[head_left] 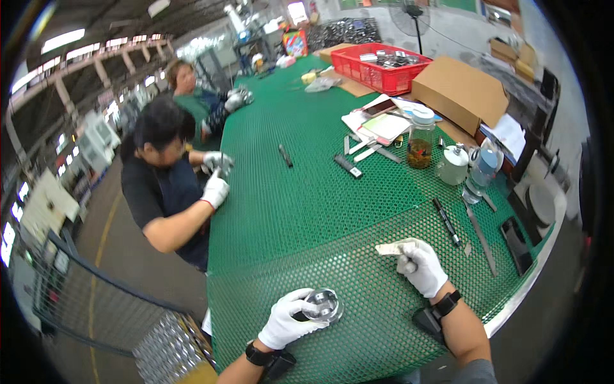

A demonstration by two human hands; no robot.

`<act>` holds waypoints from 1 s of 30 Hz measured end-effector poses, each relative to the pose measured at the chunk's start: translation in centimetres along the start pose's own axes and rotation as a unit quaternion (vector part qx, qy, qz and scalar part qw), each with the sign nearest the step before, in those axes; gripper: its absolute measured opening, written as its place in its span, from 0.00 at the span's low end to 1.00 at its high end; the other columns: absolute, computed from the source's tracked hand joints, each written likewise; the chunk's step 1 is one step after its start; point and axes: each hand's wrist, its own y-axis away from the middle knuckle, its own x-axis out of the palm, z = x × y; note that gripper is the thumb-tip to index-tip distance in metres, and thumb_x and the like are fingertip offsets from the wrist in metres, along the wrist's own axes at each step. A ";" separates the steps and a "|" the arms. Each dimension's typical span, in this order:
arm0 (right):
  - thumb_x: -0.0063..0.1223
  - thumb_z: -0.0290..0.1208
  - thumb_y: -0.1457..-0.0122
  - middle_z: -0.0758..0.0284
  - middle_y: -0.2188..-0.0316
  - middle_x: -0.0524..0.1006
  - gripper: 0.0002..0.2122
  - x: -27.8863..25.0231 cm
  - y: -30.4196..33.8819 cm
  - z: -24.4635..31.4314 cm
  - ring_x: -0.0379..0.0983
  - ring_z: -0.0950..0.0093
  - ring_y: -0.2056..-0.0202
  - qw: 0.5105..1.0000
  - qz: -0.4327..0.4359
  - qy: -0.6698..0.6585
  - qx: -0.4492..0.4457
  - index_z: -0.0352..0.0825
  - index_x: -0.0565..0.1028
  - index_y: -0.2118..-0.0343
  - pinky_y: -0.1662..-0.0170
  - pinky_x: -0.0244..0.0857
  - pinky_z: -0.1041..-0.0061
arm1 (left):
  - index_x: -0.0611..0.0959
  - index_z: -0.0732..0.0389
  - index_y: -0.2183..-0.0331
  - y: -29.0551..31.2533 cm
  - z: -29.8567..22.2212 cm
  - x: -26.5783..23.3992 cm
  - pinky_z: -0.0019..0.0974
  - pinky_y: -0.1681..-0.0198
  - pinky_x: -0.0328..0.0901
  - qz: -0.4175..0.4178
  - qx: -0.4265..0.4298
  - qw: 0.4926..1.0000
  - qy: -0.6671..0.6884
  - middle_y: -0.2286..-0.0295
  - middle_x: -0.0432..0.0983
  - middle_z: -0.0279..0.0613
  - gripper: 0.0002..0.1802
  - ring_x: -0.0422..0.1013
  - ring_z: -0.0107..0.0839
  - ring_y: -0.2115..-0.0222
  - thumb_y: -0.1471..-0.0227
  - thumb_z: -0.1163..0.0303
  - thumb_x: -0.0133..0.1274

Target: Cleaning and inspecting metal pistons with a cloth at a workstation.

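Note:
My left hand, in a white glove, is closed round the edge of a shiny round metal part with openings in its face, low over the green mesh mat. To the right and farther off, my gloved right hand pinches a small flat pale strip that points left; its material is unclear. The strip and the metal part are well apart. Nearest to my right hand on the mat lie a black marker pen and a long flat file.
A phone, a water bottle, a glass jar and a lidded cup stand or lie at right. Behind are papers, a cardboard box and a red crate of metal parts. Two people work along the left edge.

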 end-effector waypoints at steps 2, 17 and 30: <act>0.51 0.26 0.35 0.74 0.78 0.72 0.11 -0.7 -0.4 0.9 0.58 0.87 0.82 0.999 0.028 -0.025 -0.004 0.28 0.75 0.52 0.76 0.55 0.85 | 0.87 0.57 0.68 -1.0 1.9 -1.8 0.40 0.51 0.72 -0.014 -0.046 0.999 0.002 0.57 0.81 0.46 0.20 0.78 0.39 0.57 0.66 0.70 0.78; 0.47 0.24 0.36 0.69 0.72 0.77 0.14 -0.2 -0.1 0.2 0.69 0.85 0.77 0.998 0.006 0.040 -0.041 0.27 0.75 0.49 0.73 0.64 0.86 | 0.57 0.55 0.30 -19.2 15.5 -8.0 0.45 0.41 0.67 -0.241 -0.109 0.914 -0.307 0.38 0.66 0.52 0.54 0.71 0.47 0.44 0.55 0.74 0.66; 0.46 0.25 0.38 0.67 0.68 0.81 0.14 -0.2 -1.6 0.7 0.67 0.86 0.77 0.986 0.028 0.130 -0.101 0.24 0.79 0.53 0.73 0.61 0.86 | 0.83 0.69 0.52 5.5 -0.9 -7.3 0.32 0.52 0.73 -0.487 -0.114 0.864 -0.053 0.58 0.83 0.45 0.15 0.79 0.29 0.59 0.43 0.79 0.60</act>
